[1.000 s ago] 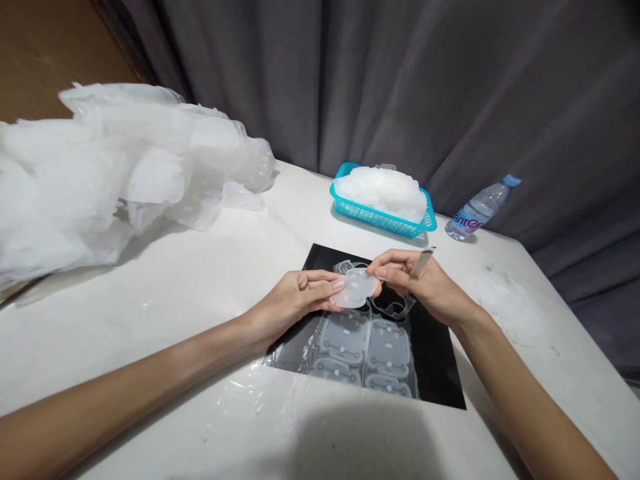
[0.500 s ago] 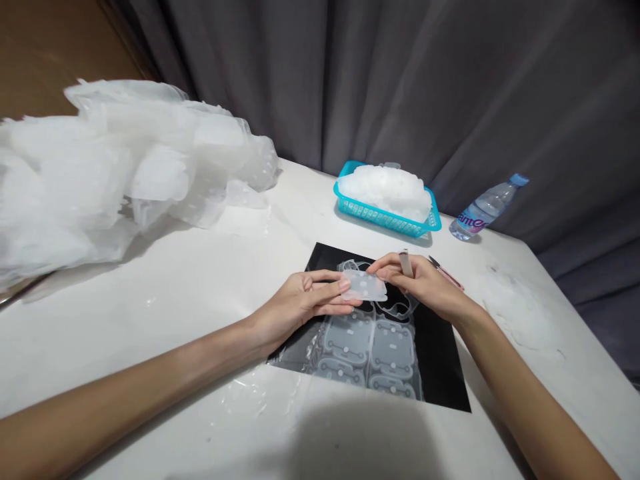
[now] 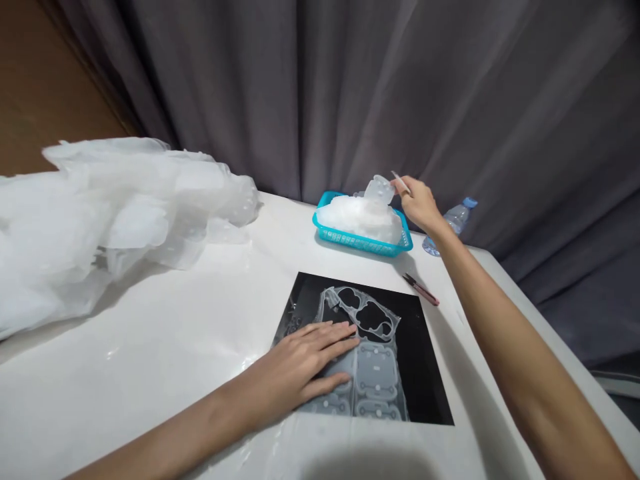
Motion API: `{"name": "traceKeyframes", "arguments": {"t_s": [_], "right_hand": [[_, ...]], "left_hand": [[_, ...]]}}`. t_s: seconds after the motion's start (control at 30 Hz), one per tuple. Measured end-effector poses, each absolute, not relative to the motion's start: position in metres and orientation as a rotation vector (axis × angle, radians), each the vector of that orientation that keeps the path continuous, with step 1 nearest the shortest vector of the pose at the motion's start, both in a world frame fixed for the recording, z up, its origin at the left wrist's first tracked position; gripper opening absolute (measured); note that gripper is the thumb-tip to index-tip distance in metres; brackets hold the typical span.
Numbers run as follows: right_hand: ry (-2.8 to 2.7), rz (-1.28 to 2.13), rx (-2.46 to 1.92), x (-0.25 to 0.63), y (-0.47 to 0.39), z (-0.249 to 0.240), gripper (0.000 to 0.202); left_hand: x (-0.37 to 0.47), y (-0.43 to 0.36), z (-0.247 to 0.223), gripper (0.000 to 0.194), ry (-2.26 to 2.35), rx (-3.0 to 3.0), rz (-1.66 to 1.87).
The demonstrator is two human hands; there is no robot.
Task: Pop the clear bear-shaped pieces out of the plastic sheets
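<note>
Now my right hand (image 3: pixel 419 201) has gone from the middle of the frame to upper right of centre; its fingers pinch one thin cloudy piece (image 3: pixel 379 191) by the edge, at the top of the white heap (image 3: pixel 356 217) in the blue basket (image 3: pixel 357 241); so that piece is away from the clear sheet (image 3: pixel 377 371); my left hand (image 3: pixel 301 363) has let go and lies flat on that sheet, lower middle, fingers spread, gripping nothing.

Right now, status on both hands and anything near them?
Left hand flat on translucent molded sheet. Right hand pinching translucent cutout at heaped turquoise basket. Near right arm: partly hidden water bottle, thread snips.
</note>
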State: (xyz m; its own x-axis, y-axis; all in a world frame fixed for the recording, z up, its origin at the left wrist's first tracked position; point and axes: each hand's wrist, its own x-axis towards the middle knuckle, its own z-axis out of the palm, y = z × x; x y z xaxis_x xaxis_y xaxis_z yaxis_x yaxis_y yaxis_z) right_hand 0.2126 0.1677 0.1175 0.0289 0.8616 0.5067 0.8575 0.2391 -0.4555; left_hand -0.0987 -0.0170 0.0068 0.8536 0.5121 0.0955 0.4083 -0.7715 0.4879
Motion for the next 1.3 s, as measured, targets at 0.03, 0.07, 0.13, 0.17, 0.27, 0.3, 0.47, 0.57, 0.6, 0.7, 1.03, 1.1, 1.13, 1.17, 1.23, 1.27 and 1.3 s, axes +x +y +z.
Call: {"name": "traceKeyframes", "arguments": {"t_s": [0.03,0.07,0.13,0.17,0.27,0.3,0.47,0.57,0.6,0.7,1.03,1.1,1.13,1.17,1.23,1.27,1.3], "right_hand": [[-1.797,-0.014,-1.639,0.217,0.174,0.116,0.026],[-1.804,-0.038,-1.667,0.220,0.175,0.113,0.030],[-1.753,-0.079,-1.602,0.224,0.159,0.105,0.042],[-1.705,-0.068,-1.545,0.223,0.143,0.101,0.052],[-1.555,0.224,-1.381,0.215,0.075,0.086,0.072],[-1.565,0.373,-1.355,0.211,0.050,0.080,0.071],[-1.795,0.779,-1.372,0.198,-0.042,0.049,0.040],[-1.810,0.899,-1.373,0.194,-0.059,0.035,0.023],[-1.830,0.929,-1.352,0.193,-0.061,0.032,0.021],[-1.884,0.996,-1.304,0.189,-0.066,0.029,0.018],[-2.019,1.001,-1.242,0.188,-0.075,0.032,0.016],[-2.032,0.969,-1.246,0.189,-0.074,0.030,0.015],[-2.035,0.953,-1.251,0.190,-0.074,0.030,0.014],[-2.038,0.938,-1.254,0.191,-0.073,0.029,0.014],[-2.050,0.919,-1.257,0.193,-0.073,0.028,0.014],[-2.054,0.918,-1.259,0.193,-0.073,0.028,0.015],[-2.056,0.918,-1.261,0.194,-0.073,0.028,0.014]], "left_hand": [[-0.099,-0.016,0.006,0.052,0.691,2.593,0.316],[-0.100,-0.014,0.004,0.052,0.704,2.613,0.332],[-0.101,-0.011,0.001,0.051,0.733,2.638,0.385],[-0.102,-0.009,-0.001,0.051,0.749,2.641,0.417],[-0.104,-0.003,-0.007,0.050,0.804,2.621,0.501],[-0.104,0.000,-0.008,0.050,0.830,2.615,0.520],[-0.105,0.012,-0.014,0.047,0.990,2.610,0.522],[-0.102,0.012,-0.009,0.048,1.117,2.625,0.622],[-0.100,0.010,-0.006,0.048,1.143,2.643,0.672],[-0.090,0.000,0.007,0.044,0.966,2.728,0.690],[-0.057,-0.017,0.000,0.067,0.768,2.598,0.324],[-0.051,-0.019,-0.001,0.066,0.808,2.558,0.368],[-0.049,-0.020,-0.001,0.066,0.817,2.532,0.390],[-0.048,-0.021,-0.001,0.066,0.829,2.505,0.413],[-0.047,-0.022,0.001,0.066,0.858,2.455,0.469],[-0.048,-0.023,0.002,0.062,0.862,2.439,0.489],[-0.050,-0.023,0.002,0.057,0.856,2.432,0.500]]}}
